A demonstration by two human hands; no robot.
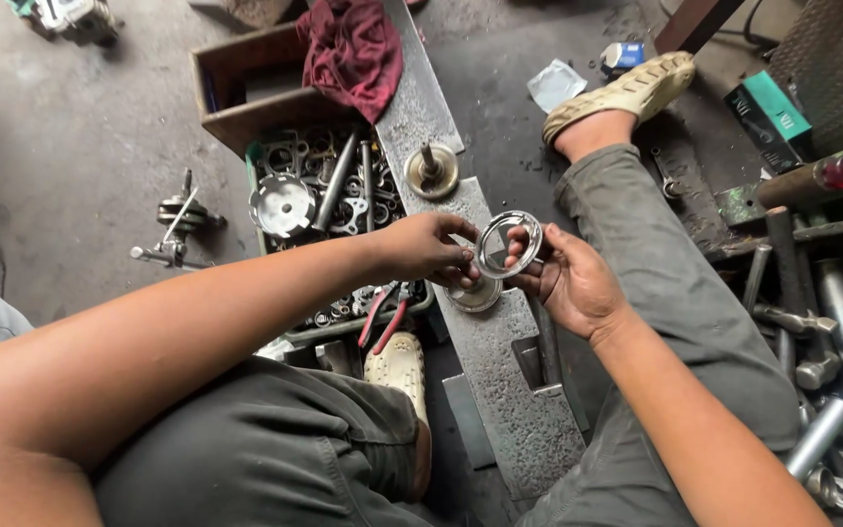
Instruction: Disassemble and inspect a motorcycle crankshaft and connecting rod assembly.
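Both hands hold a shiny metal ring [509,242] above a long steel plate [500,381] that lies on the floor between my legs. My left hand [426,248] pinches the ring's left edge with its fingertips. My right hand [568,281] cups the ring from the right and below. Right under the ring, a round metal disc [473,296] rests on the plate. Farther up the plate stands a round part with a short shaft [431,170].
A green tray [336,210] of metal parts, pliers with red handles [384,314] and a disc sits left of the plate. Behind it is a wooden box [246,83] with a dark red rag [353,49]. Steel rods and hammers [822,322] lie at right. A crank part [180,226] is on the floor at left.
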